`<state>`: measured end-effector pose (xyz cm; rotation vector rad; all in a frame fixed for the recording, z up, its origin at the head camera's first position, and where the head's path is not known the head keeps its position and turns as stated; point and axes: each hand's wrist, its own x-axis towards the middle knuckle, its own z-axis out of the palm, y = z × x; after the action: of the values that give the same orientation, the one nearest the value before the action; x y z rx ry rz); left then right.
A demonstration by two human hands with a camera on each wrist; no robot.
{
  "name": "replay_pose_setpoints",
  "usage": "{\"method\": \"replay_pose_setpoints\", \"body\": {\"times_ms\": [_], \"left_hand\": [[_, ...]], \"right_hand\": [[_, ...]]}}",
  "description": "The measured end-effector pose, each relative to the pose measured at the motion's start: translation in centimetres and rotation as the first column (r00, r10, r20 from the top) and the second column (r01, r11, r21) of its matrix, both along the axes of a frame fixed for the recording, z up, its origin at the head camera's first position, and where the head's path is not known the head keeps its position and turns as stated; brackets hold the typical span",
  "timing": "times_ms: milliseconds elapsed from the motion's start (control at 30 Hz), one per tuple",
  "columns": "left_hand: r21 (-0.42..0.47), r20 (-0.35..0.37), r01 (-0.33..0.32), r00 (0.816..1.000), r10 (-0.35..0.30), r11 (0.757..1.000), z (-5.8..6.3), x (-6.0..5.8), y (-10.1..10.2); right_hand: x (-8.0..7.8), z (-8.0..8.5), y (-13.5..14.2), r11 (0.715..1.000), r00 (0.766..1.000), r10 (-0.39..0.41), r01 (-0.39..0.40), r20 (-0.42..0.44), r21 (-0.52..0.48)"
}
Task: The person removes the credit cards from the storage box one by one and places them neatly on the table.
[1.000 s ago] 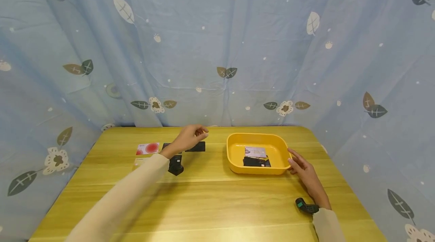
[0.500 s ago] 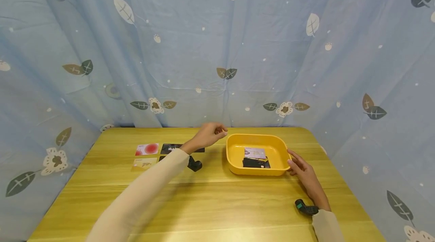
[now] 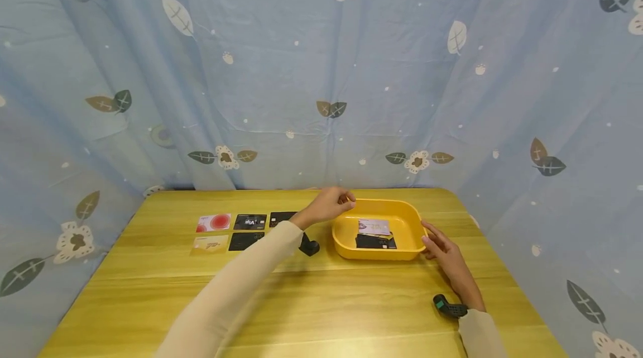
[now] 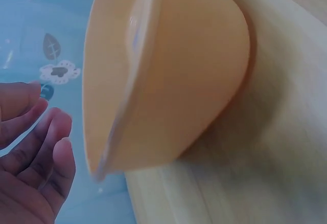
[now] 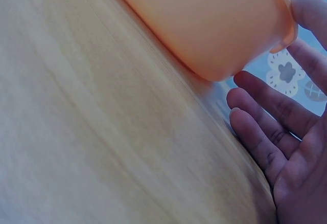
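My left hand (image 3: 329, 205) hovers by the left back corner of a yellow plastic basket (image 3: 382, 254). Its fingers hang loosely curled with nothing between them, and in the left wrist view they are apart from the rim. At the basket's right end, my right hand (image 3: 448, 254) holds the rim with thumb and forefinger, while the other fingers extend beside the outer wall. Inside the basket lie a pale purple card (image 3: 374, 227) and black cards (image 3: 373, 242), partly overlapping.
Left on the wooden table (image 3: 301, 313) lie cards in two rows: a red-and-white card (image 3: 213, 223), a cream card (image 3: 211, 243) and several black cards (image 3: 250, 222). The left forearm may cover others. A patterned blue curtain (image 3: 281, 67) hangs behind the table.
My left hand has moved right from above the black cards to the basket's left back corner, uncovering cards on the table. The right hand stays at the basket's rim.
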<state>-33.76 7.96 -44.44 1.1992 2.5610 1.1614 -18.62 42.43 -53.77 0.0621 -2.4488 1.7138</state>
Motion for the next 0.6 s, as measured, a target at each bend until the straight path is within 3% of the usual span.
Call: {"method": "replay_pose_setpoints", "body": {"times_ms": [267,467,600], "left_hand": [[0.007,0.093,0.01,0.996,-0.011,1.0,-0.7,0.1,2.6],[0.024,0.159,0.017,0.987,-0.02,1.0,-1.2,0.2,4.0],[0.002,0.165,-0.01,0.986,0.01,1.0,-1.7,0.0,4.7]], "right_hand": [[-0.4,-1.1,0.7,1.0,0.999,0.009,-0.009,-0.034,-0.009],[-0.4,-1.0,0.7,1.0,0.999,0.018,-0.019,-0.037,-0.012],[0.0,-0.1,0.2,0.999,1.0,0.02,-0.021,-0.022,-0.026]]}}
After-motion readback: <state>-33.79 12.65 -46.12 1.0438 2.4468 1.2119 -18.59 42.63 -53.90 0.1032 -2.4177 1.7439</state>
